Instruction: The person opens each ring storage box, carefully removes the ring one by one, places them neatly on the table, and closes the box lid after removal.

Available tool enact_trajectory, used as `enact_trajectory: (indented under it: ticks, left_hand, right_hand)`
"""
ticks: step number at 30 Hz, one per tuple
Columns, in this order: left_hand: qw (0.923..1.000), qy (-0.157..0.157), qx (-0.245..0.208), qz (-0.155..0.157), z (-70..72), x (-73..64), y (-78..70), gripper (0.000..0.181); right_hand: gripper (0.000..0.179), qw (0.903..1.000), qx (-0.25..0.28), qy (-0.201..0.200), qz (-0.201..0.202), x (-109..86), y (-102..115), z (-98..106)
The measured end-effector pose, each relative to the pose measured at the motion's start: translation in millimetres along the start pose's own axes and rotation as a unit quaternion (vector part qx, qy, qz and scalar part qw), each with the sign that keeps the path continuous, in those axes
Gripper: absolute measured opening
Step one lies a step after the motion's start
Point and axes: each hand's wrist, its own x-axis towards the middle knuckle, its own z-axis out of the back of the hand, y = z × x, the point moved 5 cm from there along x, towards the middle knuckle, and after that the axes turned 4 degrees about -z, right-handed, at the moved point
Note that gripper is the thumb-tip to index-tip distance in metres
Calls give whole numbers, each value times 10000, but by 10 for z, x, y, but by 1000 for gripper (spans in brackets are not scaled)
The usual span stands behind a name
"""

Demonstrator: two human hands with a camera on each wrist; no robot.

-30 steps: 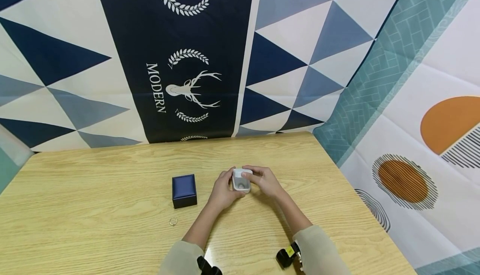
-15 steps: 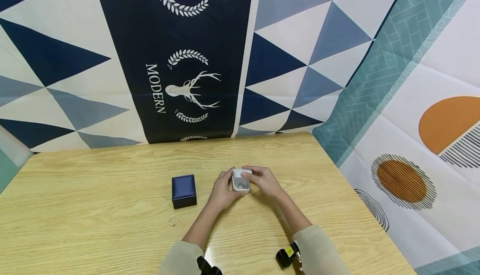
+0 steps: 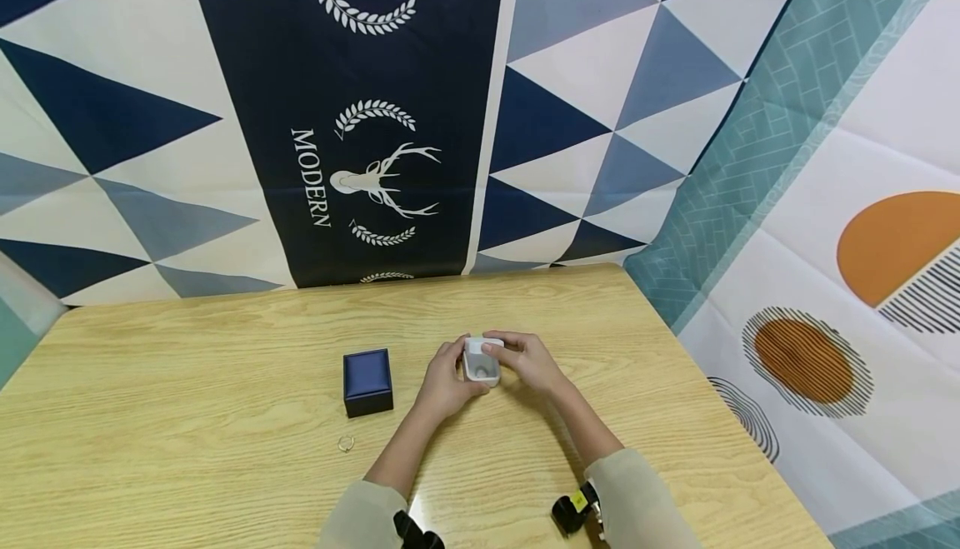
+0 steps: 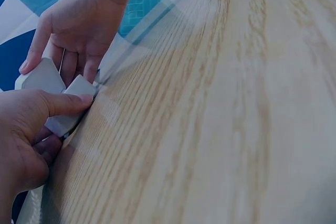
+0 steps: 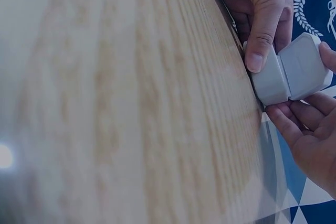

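Note:
A small white hinged case [image 3: 482, 371] stands with its lid raised toward the back of the table. My left hand [image 3: 442, 381] grips its lower half; the left wrist view shows the thumb pressed on the case [image 4: 64, 121]. At the lid, my right hand [image 3: 531, 361] pinches with the thumb on the inner face and fingers behind. The right wrist view shows the smooth inside of the lid [image 5: 304, 66]. A dark blue square box [image 3: 368, 376] sits left of my left hand, its top on. A thin ring [image 3: 346, 451] lies in front of that box.
The wood-grain table [image 3: 187, 449] ends at a patterned cloth [image 3: 390, 74] behind and a side cloth [image 3: 810, 349] on the right. Black wrist cameras, including the right one [image 3: 572, 516], sit at my sleeves.

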Motion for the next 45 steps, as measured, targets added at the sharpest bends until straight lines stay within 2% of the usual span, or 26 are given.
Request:
enact_trajectory:
  ticks: [12,35,45]
  left_hand:
    - [10000,-14,-33,-21,5,4,-5,84]
    - [10000,-33,-61,-11,12,-1,-21,84]
    - [10000,24,-18,31,8,-9,-23,83]
  right_hand:
    - [41,9998,182,56,-28,3,23,7]
    - [42,9998,167,17,-83,7,31,6]
    - [42,9992,353,58,-182,6,12,-2]
